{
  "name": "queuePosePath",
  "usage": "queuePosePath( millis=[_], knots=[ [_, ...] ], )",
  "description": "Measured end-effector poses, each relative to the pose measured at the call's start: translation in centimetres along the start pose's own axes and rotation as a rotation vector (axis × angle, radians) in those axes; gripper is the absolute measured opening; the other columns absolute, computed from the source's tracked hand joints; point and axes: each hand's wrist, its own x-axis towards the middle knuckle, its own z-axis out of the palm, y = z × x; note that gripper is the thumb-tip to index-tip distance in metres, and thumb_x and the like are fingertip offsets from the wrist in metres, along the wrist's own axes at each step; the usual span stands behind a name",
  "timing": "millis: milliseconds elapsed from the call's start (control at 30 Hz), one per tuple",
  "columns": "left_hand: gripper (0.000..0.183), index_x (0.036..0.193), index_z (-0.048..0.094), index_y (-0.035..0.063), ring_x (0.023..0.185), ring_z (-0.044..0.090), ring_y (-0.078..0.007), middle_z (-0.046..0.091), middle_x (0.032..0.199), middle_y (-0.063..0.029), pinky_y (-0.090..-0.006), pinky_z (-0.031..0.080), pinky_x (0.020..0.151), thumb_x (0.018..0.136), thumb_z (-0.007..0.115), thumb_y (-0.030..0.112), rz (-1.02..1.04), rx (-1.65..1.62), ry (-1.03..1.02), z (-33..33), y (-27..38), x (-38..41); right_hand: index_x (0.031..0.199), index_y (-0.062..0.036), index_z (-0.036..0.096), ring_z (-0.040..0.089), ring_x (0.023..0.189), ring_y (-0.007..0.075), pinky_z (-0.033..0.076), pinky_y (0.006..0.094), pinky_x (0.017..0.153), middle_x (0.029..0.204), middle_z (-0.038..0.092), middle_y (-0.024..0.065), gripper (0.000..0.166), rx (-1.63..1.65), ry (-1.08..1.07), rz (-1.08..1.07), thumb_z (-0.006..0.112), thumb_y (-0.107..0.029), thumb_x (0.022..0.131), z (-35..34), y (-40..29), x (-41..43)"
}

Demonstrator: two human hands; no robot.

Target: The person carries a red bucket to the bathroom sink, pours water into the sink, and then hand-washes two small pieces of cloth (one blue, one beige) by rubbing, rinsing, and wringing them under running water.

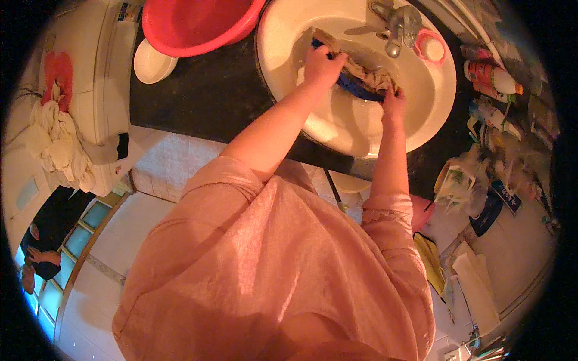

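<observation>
Over the bowl of a cream washbasin [282,74], I hold a crumpled fabric item [368,77], beige on top with a dark blue band along the near side. My left hand [323,67] grips it close to its left end, while my right hand [393,104] pinches the right end. Between the two hands it stretches at a slant. Just what kind of item it is, I cannot tell. Beyond it a metal faucet [404,25] stands on the basin's back rim. Whether water is running is unclear.
The basin is set in a black countertop [203,97]. A pink plastic tub [203,38] and a white bowl [152,63] lie left. A pink soap dish [431,47] sits right of the faucet, bottles [494,79] farther right. White cloth [58,144] hangs at left, near a person [47,261].
</observation>
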Motion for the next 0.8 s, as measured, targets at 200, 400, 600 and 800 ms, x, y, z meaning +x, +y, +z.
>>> queuePosePath(
  millis=[200,400,600,800],
  knots=[
    [0.022,0.079,0.062,0.0004,0.075,0.062,-0.0307,0.062,0.076,-0.0193,-0.0394,0.049,0.067,0.078,0.059,0.022,-0.075,0.073,0.099,0.6,-4.0,-2.2,0.095,0.0018,0.063,0.063,0.082,0.0312,0.047,0.0390,0.075,0.085,0.065,0.0208,0.035,-0.762,0.035,-0.426,0.058,-0.030,0.082,-3.1,3.1,4.4],
    [0.055,0.133,0.031,0.0195,0.122,0.034,-0.0433,0.018,0.142,-0.0234,-0.0512,0.033,0.098,0.085,0.051,0.036,-0.344,0.117,-0.077,5.2,-3.5,-2.0,0.116,0.0016,0.053,0.057,0.100,0.0339,0.045,0.0394,0.083,0.113,0.057,0.0200,0.057,-0.610,0.353,-0.212,0.060,-0.042,0.081,2.9,6.1,3.4],
    [0.067,0.136,0.028,0.0186,0.120,0.038,-0.0367,0.037,0.135,-0.0129,-0.0577,0.038,0.088,0.084,0.049,0.054,-0.718,-0.791,-0.231,3.7,-1.3,-1.7,0.109,0.0014,0.051,0.054,0.088,0.0153,0.045,0.0293,0.075,0.103,0.057,0.0090,0.036,-0.150,-0.211,-0.143,0.060,-0.023,0.083,6.4,-2.1,-4.0],
    [0.037,0.109,0.057,0.0106,0.089,0.055,-0.0167,0.061,0.097,-0.0056,-0.0343,0.046,0.078,0.081,0.058,0.036,-0.134,-0.412,-0.280,2.0,-1.7,-6.0,0.119,-0.0014,0.047,0.049,0.100,0.0186,0.041,0.0330,0.087,0.112,0.051,0.0086,0.041,0.066,-0.540,-0.186,0.054,-0.023,0.084,-2.2,-3.3,-9.1]
  ],
)
